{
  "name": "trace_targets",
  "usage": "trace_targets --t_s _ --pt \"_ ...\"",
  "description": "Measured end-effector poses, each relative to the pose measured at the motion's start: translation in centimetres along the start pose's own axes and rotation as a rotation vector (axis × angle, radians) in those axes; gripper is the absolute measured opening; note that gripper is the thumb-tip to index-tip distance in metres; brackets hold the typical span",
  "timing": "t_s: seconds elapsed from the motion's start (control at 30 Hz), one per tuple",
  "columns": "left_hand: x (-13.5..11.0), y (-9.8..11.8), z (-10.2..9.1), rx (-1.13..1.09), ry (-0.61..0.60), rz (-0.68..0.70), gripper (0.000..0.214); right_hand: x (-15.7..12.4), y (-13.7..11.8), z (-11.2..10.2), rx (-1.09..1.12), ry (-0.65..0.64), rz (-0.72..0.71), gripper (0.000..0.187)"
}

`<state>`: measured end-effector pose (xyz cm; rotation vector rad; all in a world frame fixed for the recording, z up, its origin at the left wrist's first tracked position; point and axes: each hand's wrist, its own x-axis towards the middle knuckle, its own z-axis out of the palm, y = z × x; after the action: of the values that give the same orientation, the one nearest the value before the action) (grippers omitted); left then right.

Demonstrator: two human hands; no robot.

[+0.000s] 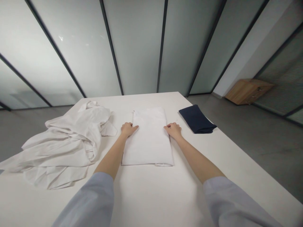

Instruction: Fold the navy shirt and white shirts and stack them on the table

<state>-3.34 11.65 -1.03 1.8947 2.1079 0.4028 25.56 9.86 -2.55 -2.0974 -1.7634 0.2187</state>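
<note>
A folded white cloth lies flat in front of me, a neat rectangle with layered edges at its near side. My left hand is at its left edge, thumb on top and the other fingers curled at the side. On the opposite edge my right hand grips the cloth in the same way, thumb toward the fabric. The fingertips of both hands are partly hidden. Left of my left arm a crumpled white cloth spreads in loose folds. A folded dark navy cloth rests to the right of my right hand.
Everything lies on a white table, and the crumpled cloth reaches its left side. The navy cloth sits close to the right edge. Frosted glass panels with dark frames stand behind. A wooden cabinet is on the floor at the far right.
</note>
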Motion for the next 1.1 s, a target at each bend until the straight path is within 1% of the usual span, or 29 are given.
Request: trace_targets --t_s 0.1,0.2,0.3,0.37,0.43,0.5,0.57,0.63,0.73,0.8,1.0,1.1 --pt "-0.2 0.7 0.4 -0.075 -0.026 0.051 0.044 0.2 0.0 0.2 0.032 -0.016 -0.004 0.026" --pt "-0.5 0.4 0.8 -0.241 -0.006 0.099 0.037 0.2 0.0 0.5 0.122 -0.053 -0.014 0.023" --pt "-0.6 -0.3 1.1 -0.459 -0.012 0.07 0.035 0.4 0.1 1.1 0.297 -0.084 -0.009 0.022" --pt "-0.7 -0.7 1.3 -0.664 -0.042 0.026 0.042 0.6 0.4 1.6 0.44 -0.091 -0.008 0.023" --pt "-0.9 -1.0 1.3 -0.884 -0.069 -0.006 0.052 0.7 0.7 2.0 0.594 -0.11 0.002 0.028" --pt "-1.1 -1.2 1.1 -1.059 -0.072 -0.002 0.061 0.8 0.9 2.1 0.753 -0.142 0.01 0.036" --pt "-1.2 -1.3 0.9 -1.151 -0.07 0.028 0.067 0.8 1.0 1.9 0.887 -0.16 -0.006 0.041" --pt "-1.3 -1.4 0.7 -1.17 -0.072 0.066 0.067 0.7 1.0 1.6 0.958 -0.155 -0.05 0.043" --pt "-1.4 -1.6 0.6 -1.121 -0.063 0.106 0.057 0.4 0.9 1.1 0.956 -0.157 -0.119 0.043" --pt "-1.4 -1.7 0.5 -1.109 -0.071 0.103 0.054 0.3 0.9 0.8 0.953 -0.162 -0.147 0.042" --pt "-1.6 -1.7 -0.3 -1.189 -0.148 0.021 0.062 0.2 0.9 -0.1 1.019 -0.189 -0.2 0.05" --pt "-1.7 -1.7 -1.1 -1.15 -0.152 0.043 0.066 0.3 0.9 -1.0 0.997 -0.214 -0.25 0.055"
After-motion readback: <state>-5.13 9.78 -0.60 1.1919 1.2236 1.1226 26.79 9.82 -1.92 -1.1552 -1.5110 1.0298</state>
